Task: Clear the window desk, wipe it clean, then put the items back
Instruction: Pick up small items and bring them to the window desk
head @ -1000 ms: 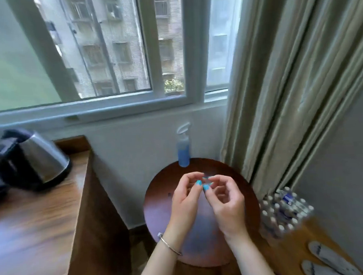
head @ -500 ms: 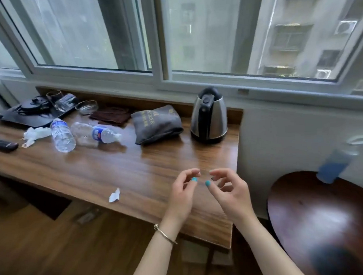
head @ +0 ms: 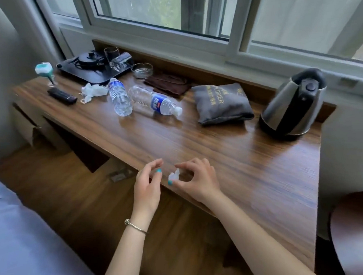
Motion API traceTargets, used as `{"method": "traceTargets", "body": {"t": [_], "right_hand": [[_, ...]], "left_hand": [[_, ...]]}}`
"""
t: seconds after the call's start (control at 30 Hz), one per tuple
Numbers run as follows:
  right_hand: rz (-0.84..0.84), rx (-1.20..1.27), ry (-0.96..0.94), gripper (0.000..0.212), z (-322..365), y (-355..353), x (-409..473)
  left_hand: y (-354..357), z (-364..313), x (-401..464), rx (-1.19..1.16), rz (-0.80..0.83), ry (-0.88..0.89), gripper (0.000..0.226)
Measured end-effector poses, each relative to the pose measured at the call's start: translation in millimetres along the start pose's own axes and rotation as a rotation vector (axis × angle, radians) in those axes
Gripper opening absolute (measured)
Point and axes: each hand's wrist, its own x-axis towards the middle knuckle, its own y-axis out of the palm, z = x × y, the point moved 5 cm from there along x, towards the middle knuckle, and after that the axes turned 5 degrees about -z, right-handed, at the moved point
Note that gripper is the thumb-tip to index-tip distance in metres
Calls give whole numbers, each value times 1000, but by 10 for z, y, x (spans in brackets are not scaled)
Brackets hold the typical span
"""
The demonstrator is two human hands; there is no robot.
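Note:
The wooden window desk [head: 230, 155] runs under the window. A small white paper scrap [head: 174, 175] lies at its front edge. My right hand [head: 196, 179] is over it, and its thumb and forefinger curl round the scrap. My left hand [head: 147, 185] hovers just left of it, off the desk edge, with loosely curled fingers that hold nothing. Across the desk are a steel kettle [head: 294, 104], a grey drier bag [head: 223, 102], two lying water bottles [head: 119, 96] [head: 155, 101], a brown cloth [head: 167, 83] and a crumpled tissue [head: 93, 90].
At the far left of the desk are a black tray [head: 89, 72] with a teapot and glasses, a glass ashtray [head: 141, 70], a black remote [head: 62, 96] and a green-white object [head: 44, 70]. A round dark table [head: 358, 233] stands to the right and a bed [head: 24, 240] to the left.
The view swung left from the round table to the desk. Both hands moved apart and down to the desk's front edge, and my right hand reached the paper scrap.

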Motion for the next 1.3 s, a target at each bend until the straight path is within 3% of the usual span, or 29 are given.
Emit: {"method": "traceTargets", "body": {"t": [0.27,0.4,0.6,0.7,0.87,1.17,1.3], "right_hand": [[-105,-9,0,20,-77,110,0],[-199,243,33,6,-186,-129,-173],[-453,452,-7,9,-462,-1108,-651],[-635,507,37,17,-719,-1640,-1015],[-861,469,159,14,-1240,-2318,-1840],[-1175,314,412,10,-2137,-2867,-3748],[-1275,276,572,18,-2609,-2875,-4650]], "left_hand": [[-1,81,93,62,13,33,32],[222,-147,61,1,92,96,29],[1042,-765,-201,-74,336,250,28],[1603,-1071,-519,-152,485,283,30],[2461,-1382,-1308,-226,782,298,27],[3725,-1340,-3105,-205,1164,324,26],[4220,-1012,-4037,-140,1342,218,23]]}}
